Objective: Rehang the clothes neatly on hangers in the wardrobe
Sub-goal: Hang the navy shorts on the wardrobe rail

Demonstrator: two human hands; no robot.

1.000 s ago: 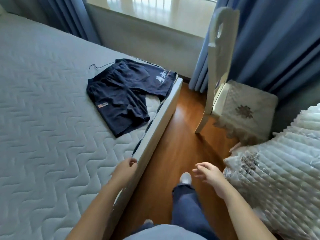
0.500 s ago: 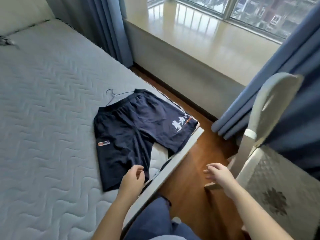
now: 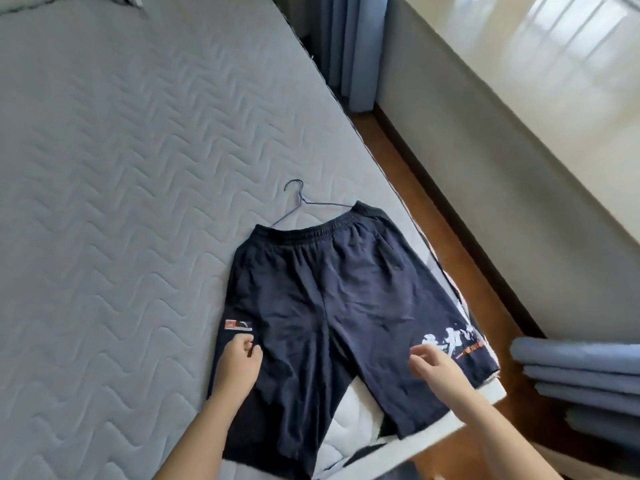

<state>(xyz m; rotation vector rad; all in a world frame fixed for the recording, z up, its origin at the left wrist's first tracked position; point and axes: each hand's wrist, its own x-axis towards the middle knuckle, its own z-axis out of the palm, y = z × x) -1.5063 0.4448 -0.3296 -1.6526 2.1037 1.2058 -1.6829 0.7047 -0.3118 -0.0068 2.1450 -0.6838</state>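
Dark navy shorts [image 3: 329, 299] lie flat on the grey quilted mattress [image 3: 121, 168], waistband away from me, with a white print on the right leg hem. A thin wire hanger [image 3: 301, 202] lies under the waistband, its hook sticking out toward the upper left. My left hand [image 3: 239, 362] hovers over the left leg near a small red label, fingers loosely curled and holding nothing. My right hand [image 3: 436, 368] is over the right leg, fingers spread and relaxed, blurred by motion.
The bed's edge runs along the right of the shorts, with a strip of wooden floor [image 3: 433, 209] beyond it. A pale wall and window ledge [image 3: 519, 81] lie further right. Blue curtains hang at the top [image 3: 346, 46] and at the right [image 3: 581, 375].
I have come up close to the bed. Both hands have moved forward from beside the bed edge to over the two legs of the shorts.
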